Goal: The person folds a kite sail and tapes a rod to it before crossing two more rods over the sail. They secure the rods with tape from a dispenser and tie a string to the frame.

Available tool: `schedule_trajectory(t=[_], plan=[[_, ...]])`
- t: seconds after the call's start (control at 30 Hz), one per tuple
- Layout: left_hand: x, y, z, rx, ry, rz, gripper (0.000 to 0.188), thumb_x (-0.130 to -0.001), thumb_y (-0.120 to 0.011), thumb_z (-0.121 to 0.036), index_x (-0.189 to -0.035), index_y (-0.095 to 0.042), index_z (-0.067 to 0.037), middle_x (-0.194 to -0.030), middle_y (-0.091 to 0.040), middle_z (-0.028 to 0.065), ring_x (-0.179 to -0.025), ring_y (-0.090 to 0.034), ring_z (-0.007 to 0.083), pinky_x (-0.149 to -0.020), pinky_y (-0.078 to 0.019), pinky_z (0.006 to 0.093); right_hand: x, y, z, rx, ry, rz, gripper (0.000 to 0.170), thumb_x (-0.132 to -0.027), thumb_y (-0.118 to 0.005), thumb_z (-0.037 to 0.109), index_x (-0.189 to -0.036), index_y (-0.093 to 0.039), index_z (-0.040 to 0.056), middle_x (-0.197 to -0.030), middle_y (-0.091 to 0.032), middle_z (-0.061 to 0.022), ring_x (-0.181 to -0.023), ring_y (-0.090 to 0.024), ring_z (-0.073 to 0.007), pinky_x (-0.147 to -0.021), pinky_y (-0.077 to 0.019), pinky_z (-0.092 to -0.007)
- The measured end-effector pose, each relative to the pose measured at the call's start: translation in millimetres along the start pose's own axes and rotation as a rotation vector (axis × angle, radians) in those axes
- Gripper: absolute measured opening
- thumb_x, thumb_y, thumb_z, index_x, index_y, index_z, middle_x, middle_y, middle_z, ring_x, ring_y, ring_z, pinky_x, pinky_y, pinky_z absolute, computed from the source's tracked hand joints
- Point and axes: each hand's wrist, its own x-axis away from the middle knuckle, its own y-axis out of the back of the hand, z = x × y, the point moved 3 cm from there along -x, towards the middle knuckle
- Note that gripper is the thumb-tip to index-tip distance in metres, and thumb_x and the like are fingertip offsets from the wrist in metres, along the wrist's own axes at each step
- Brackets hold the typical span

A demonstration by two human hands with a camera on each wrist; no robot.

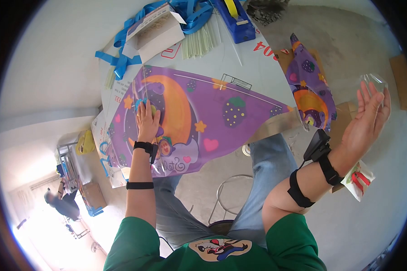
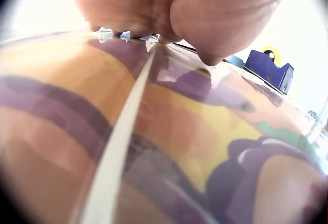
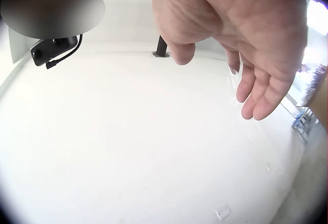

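Observation:
A purple kite sheet [image 1: 212, 140] printed with an orange moon, stars and berries lies spread on the board-topped table. My left hand [image 1: 147, 122] rests palm down on its left part, fingers straight. Under that palm, in the left wrist view, a thin white rod [image 2: 123, 137] runs along the sheet. Out to the right, off the table, my right hand [image 1: 368, 117] is raised with its fingers extended. A piece of clear plastic film [image 1: 374, 79] shows at those fingers; the right wrist view has it hanging by the fingertips.
At the table's far side are a blue tape dispenser [image 1: 239, 28], an open white box [image 1: 156, 36], blue ribbon [image 1: 196, 18] and a bundle of pale sticks [image 1: 201, 43]. Another printed kite sheet [image 1: 298, 67] lies right of the table. A stool [image 1: 219, 192] stands below; another person [image 1: 68, 205] is far left.

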Motion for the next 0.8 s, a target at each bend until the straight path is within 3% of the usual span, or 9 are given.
schedule_trajectory(t=[0.8], plan=[[2.2, -4.7, 3.8, -0.016, 0.032, 0.0, 0.065, -0.093, -0.045, -0.043, -0.146, -0.024, -0.012, -0.151, -0.017, 0.0238, -0.139, -0.017, 0.0404, -0.111, -0.0157, 0.0511, 0.3, -0.3, -0.2, 0.016, 0.008, -0.013, 0.055, -0.095, -0.054, 0.035, -0.127, -0.04, -0.0064, -0.112, -0.057, -0.0208, -0.102, -0.061, -0.0293, -0.091, -0.0481, -0.037]])
